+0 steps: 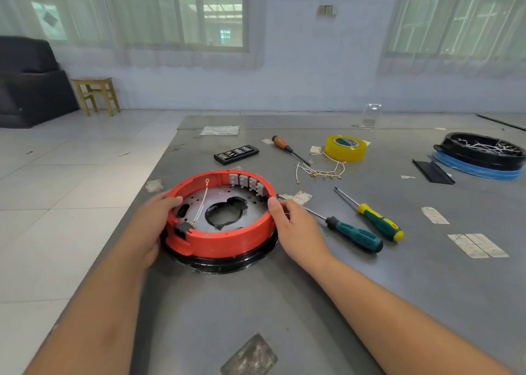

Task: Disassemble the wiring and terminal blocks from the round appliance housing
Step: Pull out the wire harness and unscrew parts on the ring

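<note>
While both hands, left (155, 221) and right (296, 226), curl around the red housing (225, 239) rim to steady it, the grey terminal blocks (246, 184) and one white wire (202, 201) likely come out next.

- We cannot see the fingers of the left hand (152, 224): they lie behind the wall of the red housing (225, 241), only the thumb showing over the rim.
- Both our forearms are cut off by the bottom edge.
- The right hand (296, 232) hides the middle of the shaft of the dark green screwdriver (353, 234).
- The labels on the grey terminal blocks (247, 183) are too small for us to read.
- The print on the yellow tape roll (345, 148) is blurred.
- The black round housing (481, 154) at far right is cut by the edge; its white wires are a tangle we cannot sort out.
</note>
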The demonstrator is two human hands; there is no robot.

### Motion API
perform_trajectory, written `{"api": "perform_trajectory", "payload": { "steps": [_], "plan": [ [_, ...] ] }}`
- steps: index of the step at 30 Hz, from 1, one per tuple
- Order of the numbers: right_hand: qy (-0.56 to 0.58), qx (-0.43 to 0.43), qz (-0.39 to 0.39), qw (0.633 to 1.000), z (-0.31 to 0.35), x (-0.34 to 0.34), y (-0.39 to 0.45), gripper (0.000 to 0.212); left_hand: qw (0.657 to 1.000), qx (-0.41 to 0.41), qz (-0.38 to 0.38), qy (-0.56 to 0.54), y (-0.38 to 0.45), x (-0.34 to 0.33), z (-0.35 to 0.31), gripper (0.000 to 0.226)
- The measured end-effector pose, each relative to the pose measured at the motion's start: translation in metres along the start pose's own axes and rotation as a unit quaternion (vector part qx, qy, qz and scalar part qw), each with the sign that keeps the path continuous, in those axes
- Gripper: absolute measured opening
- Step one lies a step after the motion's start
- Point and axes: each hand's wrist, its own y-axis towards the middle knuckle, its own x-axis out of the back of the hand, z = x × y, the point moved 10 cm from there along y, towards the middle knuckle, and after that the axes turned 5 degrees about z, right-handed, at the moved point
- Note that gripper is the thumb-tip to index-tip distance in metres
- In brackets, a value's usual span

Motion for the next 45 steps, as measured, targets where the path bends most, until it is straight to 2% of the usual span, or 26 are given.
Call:
{"api": "perform_trajectory", "payload": {
  "steps": [4,7,12,16,19,21,25,28,30,34,37,40,42,45],
  "plan": [
    [-0.004,-0.008,-0.019,1.000,0.002,-0.005,0.016,0.052,0.998,-0.050,-0.032,-0.031,-0.002,-0.007,0.007,0.034],
    [0.005,-0.011,-0.003,1.000,0.000,-0.015,0.018,0.048,0.990,-0.083,-0.107,-0.050,-0.013,-0.004,0.006,0.035],
    [0.133,0.006,0.012,0.991,0.005,-0.022,0.009,0.075,0.972,-0.136,-0.184,-0.060,-0.026,-0.007,0.001,0.031],
    [0.146,-0.020,0.002,0.989,0.009,-0.028,0.003,0.082,0.962,-0.152,-0.218,-0.057,-0.029,-0.004,0.001,0.054],
    [0.209,-0.041,0.039,0.976,0.015,-0.031,-0.004,0.080,0.956,-0.161,-0.240,-0.056,-0.034,0.002,0.001,0.055],
    [0.287,-0.057,0.087,0.952,0.018,-0.040,-0.007,0.082,0.954,-0.171,-0.241,-0.060,-0.036,0.002,-0.002,0.052],
    [0.396,-0.092,0.147,0.902,0.019,-0.059,-0.019,0.098,0.949,-0.210,-0.229,-0.059,-0.043,-0.003,-0.011,0.051],
    [0.470,-0.083,0.143,0.867,0.015,-0.059,-0.017,0.110,0.947,-0.233,-0.216,-0.056,-0.049,-0.007,-0.017,0.058],
    [0.500,-0.086,0.126,0.852,0.008,-0.053,-0.013,0.108,0.950,-0.240,-0.193,-0.042,-0.049,-0.013,-0.021,0.058],
    [0.510,-0.081,0.086,0.852,-0.001,-0.040,-0.003,0.085,0.960,-0.242,-0.138,0.003,-0.047,-0.029,-0.020,0.056],
    [0.516,-0.047,0.049,0.854,-0.002,-0.025,0.003,0.073,0.971,-0.226,-0.065,-0.037,-0.043,-0.045,-0.015,0.065],
    [0.516,-0.008,0.031,0.856,0.000,-0.013,0.008,0.069,0.969,-0.222,0.035,-0.106,-0.044,-0.068,-0.014,0.067],
    [0.513,0.019,0.015,0.858,0.002,-0.004,0.010,0.071,0.969,-0.178,0.069,-0.160,-0.043,-0.077,-0.005,0.076],
    [0.506,0.050,-0.004,0.861,0.005,0.007,0.010,0.076,0.965,-0.054,0.117,-0.228,-0.041,-0.086,0.016,0.083]
  ]
}}
